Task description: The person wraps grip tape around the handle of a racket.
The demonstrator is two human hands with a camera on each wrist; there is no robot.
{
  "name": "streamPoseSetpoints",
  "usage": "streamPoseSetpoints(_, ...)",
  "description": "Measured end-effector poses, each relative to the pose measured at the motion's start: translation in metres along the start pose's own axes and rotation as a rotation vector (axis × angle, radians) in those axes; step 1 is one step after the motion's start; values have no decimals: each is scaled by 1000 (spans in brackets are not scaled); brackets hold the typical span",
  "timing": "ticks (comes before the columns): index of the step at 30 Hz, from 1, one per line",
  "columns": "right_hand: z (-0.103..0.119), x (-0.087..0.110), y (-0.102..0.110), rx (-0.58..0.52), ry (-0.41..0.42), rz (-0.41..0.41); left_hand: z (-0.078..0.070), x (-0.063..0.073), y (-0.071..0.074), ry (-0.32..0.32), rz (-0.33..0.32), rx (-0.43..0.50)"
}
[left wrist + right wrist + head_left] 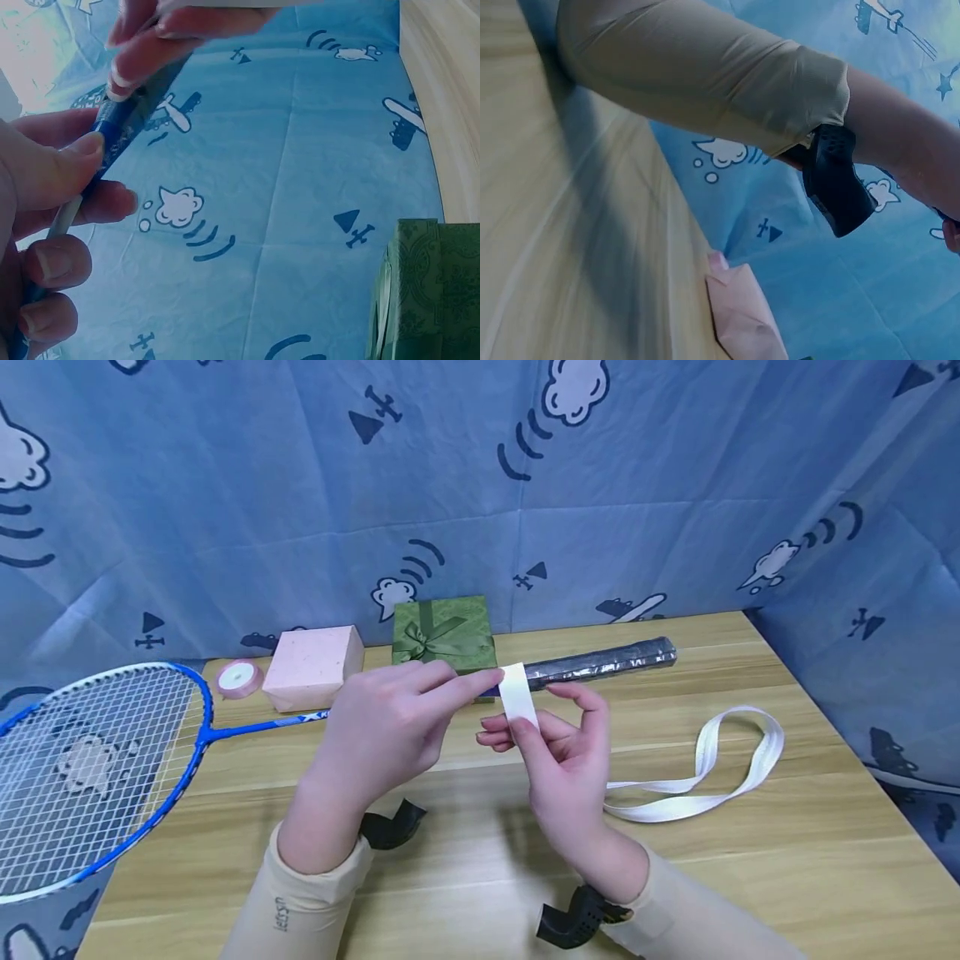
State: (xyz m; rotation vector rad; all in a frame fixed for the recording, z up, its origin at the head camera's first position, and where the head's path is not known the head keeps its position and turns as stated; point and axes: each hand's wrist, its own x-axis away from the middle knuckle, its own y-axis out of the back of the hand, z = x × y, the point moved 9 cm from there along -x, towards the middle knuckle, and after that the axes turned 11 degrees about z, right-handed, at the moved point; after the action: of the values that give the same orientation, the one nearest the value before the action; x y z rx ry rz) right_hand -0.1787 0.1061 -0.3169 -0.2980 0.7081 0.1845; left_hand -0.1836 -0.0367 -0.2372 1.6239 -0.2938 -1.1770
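Observation:
A blue and white badminton racket (262, 724) is held above the table with its dark handle (603, 664) pointing right. My left hand (390, 727) grips the racket where shaft meets handle; in the left wrist view its thumb (84, 154) presses the blue cone (116, 127). A white grip tape (517, 695) crosses the left end of the handle, near my left index fingertip. Pinched between thumb and fingers, the tape is held by my right hand (566, 752) just below the handle. Its loose length (667, 810) loops across the table to the right. The right wrist view hides my right hand's fingers.
Along the back of the wooden table (810, 860) stand a pink ribbon roll (239, 678), a pink box (311, 664) and a green gift box (461, 631) with a bow. A blue patterned cloth (450, 485) hangs behind. The racket's strung head (97, 768) reaches past the left table edge.

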Motion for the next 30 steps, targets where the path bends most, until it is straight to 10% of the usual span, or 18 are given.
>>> streamPoseSetpoints(12, -33, -5, 13, -58, -280, -3, -2, 2, 2, -2, 32, 36)
streamPoseSetpoints(30, -27, -15, 7, -312, -219, 215, -2, 6, -1, 18, 117, 194)
